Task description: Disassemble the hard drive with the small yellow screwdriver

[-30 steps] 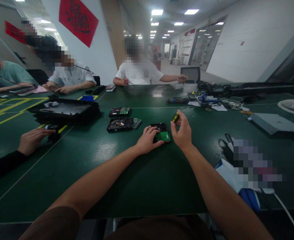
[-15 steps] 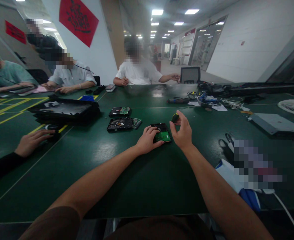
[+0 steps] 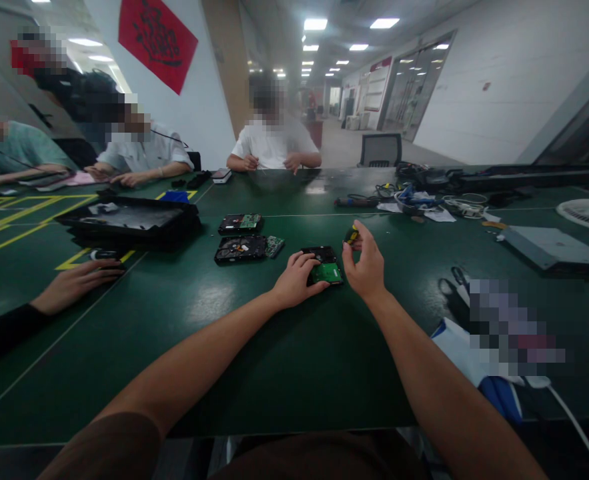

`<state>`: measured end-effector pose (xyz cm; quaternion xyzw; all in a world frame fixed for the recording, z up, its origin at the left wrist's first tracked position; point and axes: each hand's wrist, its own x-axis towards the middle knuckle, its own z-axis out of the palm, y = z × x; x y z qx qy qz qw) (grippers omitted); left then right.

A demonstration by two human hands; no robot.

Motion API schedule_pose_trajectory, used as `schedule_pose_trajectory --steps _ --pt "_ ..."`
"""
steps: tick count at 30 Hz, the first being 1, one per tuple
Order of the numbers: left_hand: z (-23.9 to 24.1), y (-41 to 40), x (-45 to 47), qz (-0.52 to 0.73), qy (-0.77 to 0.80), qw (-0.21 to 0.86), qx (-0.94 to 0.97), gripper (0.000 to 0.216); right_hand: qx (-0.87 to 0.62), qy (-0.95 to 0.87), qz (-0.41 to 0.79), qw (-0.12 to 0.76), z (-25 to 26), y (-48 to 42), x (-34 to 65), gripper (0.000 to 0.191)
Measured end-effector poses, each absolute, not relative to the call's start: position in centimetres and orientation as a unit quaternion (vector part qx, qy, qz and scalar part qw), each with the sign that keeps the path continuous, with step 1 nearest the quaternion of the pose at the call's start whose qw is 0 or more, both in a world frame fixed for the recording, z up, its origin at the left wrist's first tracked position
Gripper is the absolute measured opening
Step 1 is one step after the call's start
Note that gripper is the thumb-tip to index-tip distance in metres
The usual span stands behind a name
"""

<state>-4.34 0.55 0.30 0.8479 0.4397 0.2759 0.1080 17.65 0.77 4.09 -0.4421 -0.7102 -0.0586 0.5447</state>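
Observation:
A black hard drive with a green circuit board (image 3: 326,270) lies on the green table (image 3: 254,347) in front of me. My left hand (image 3: 294,280) rests on its left edge, fingers curled onto the board, holding it down. My right hand (image 3: 367,267) hovers just right of the drive, its fingers pinched round a small black and yellow screwdriver (image 3: 351,235) held upright above the drive's far right corner.
Two more opened hard drives (image 3: 247,248) lie to the left, behind them a black tray (image 3: 129,223). A co-worker's hand (image 3: 77,283) rests at the left by a black tool. Cables and tools (image 3: 419,200) crowd the far right, scissors (image 3: 454,283) near right. Other people sit opposite.
My hands have hardly moved; the screwdriver turned slightly in my right fingers. The person opposite drew the outstretched arm back in. The co-worker's hand at left shifted a little.

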Motion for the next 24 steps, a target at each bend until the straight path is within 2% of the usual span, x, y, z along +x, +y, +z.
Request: schedule_pose_trajectory --steps 24 --pt "0.38 0.54 -4.32 0.277 0.438 0.105 0.849 0.062 -0.446 -0.702 -0.068 0.551 4.09 0.74 17.64 0.059"
